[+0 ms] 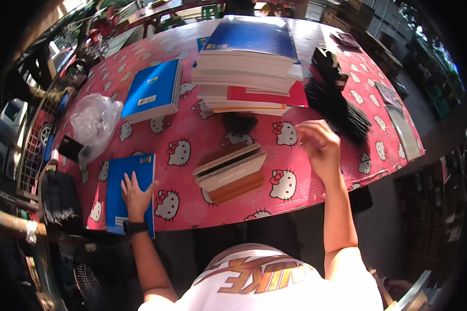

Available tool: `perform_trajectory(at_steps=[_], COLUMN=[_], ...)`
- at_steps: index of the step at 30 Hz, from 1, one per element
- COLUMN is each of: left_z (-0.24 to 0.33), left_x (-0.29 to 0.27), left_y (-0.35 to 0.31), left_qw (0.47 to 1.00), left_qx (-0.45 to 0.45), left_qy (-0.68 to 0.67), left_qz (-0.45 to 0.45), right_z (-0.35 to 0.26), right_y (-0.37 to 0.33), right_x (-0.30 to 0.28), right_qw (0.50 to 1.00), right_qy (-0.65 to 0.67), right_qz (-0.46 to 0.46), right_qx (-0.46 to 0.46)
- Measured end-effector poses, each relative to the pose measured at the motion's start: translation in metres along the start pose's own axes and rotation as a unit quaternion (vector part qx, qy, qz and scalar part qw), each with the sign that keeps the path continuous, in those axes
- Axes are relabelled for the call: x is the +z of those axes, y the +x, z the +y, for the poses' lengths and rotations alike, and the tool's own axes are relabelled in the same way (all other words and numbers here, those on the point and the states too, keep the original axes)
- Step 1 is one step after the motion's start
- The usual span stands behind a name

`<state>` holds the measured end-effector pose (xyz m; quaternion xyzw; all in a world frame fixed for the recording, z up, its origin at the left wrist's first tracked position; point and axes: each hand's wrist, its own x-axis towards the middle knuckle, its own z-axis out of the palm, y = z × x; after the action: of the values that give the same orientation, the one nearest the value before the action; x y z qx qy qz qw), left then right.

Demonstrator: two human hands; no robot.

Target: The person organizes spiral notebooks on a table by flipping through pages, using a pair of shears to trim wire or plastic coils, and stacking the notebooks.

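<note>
My left hand (pixel 135 197) lies with spread fingers on a blue notebook (pixel 115 181) at the table's near left edge. A dark watch circles that wrist. Over the table to the right, my right hand (pixel 321 147) is raised with its fingers bent together in a pinch; whatever they may hold cannot be made out. Close beyond it lies a heap of black, ridged strips (pixel 342 111), resembling binding combs. Between my hands sits a wooden block (pixel 231 173) with a long slot across it. A small dark object (pixel 238 123) rests behind the block.
At the back centre rises a tall stack of notebooks (pixel 249 67), and a lower blue stack (pixel 153 93) stands left of it. A crumpled clear plastic bag (pixel 94 122), a black pouch (pixel 59 197) and a black box (pixel 327 65) lie on the pink patterned table (pixel 192 207).
</note>
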<state>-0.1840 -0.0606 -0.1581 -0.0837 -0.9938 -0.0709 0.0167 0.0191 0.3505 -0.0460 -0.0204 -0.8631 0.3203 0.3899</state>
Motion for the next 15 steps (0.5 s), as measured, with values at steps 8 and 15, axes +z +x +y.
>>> perform_trajectory(at_steps=[8, 15], left_z=[0.008, 0.037], left_x=[0.017, -0.010], left_y=[-0.008, -0.019], left_qw=[0.990, 0.963], left_qx=[0.117, 0.139], left_qy=[-0.010, -0.178], left_qz=[0.081, 0.148], right_z=[0.017, 0.038], right_y=[0.102, 0.140], right_x=[-0.014, 0.036], right_qw=[0.974, 0.941], right_qy=[-0.148, -0.309], right_qz=[0.089, 0.013], right_qx=[-0.147, -0.135])
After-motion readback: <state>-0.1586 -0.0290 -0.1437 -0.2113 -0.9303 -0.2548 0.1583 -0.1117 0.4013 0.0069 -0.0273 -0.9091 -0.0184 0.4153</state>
